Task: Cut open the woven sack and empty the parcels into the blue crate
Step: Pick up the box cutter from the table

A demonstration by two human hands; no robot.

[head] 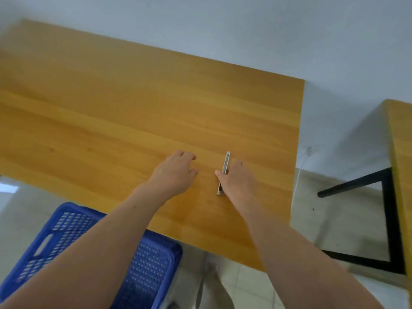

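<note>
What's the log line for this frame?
left hand: open, over table | right hand: grips utility knife | blue crate: on floor by table | sack: not in view

Wooden table (133, 103), white wall (245, 30), tiled floor (245, 286)

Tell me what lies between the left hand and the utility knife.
Only bare wooden tabletop, as the head view shows. The right hand holds the utility knife, its thumb tip poking out on the side facing the left hand.
</note>
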